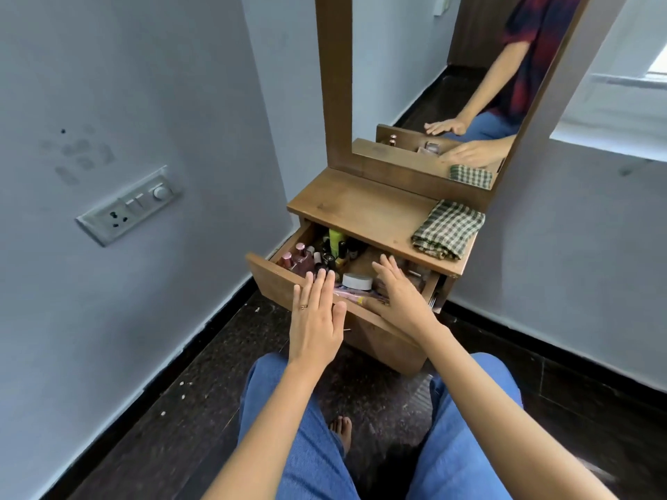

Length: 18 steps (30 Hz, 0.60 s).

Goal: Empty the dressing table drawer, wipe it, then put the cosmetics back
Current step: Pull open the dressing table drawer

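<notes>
Below the tall mirror point(433, 84), at about 12 o'clock from the person's knees, the dressing table point(361, 207) stands in a corner between two pale walls, and its drawer point(274, 283) is pulled out toward the person. Cosmetics fill the drawer: pink-capped bottles point(297, 256) lie at its 9 o'clock side, a yellow-green tube point(335, 240) stands at the back near 11 o'clock, and a round white jar point(357, 281) sits close to the front edge in the middle. At the 3 o'clock side more small items are there, but they are too dark to name. The left hand point(315, 319) is flat above the drawer front, palm down, its fingers point(319, 288) straight and pressed together, with a ring on one of them; the fingertips reach just over the front edge and grip nothing. The right hand point(397, 297) is inside the drawer, at 3 o'clock from the jar, palm down, fingers slightly spread and holding nothing. On the table top, at its 3 o'clock corner, a folded green checked cloth point(447, 229) lies untouched, well apart from both hands. On the left wall, at 9 o'clock, is a switch plate point(130, 207).
</notes>
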### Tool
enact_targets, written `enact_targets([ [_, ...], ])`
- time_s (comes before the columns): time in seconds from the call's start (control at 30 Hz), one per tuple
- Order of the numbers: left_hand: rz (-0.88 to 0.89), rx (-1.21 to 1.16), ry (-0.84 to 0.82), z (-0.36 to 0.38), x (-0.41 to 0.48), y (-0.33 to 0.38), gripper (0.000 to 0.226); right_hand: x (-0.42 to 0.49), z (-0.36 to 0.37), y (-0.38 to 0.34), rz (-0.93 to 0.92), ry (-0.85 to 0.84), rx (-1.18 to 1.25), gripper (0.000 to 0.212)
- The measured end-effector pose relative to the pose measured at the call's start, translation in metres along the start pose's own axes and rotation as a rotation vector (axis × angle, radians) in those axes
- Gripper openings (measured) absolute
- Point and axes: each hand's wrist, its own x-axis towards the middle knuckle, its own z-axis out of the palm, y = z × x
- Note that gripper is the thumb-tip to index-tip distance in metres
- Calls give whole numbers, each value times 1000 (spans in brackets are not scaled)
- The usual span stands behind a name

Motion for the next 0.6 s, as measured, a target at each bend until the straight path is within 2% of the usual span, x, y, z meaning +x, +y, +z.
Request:
enact_targets([
  [0.1, -9, 20, -37, -4, -11, -5, 72, -11, 7, -10, 111, -66, 59, 77],
  [0.2, -45, 6, -37, -10, -25, -8, 74, -21, 13, -21, 145, -112, 93, 75],
  [0.6, -97, -10, -64, -32, -67, -19, 78, -47, 33, -46, 51, -225, 66, 64],
])
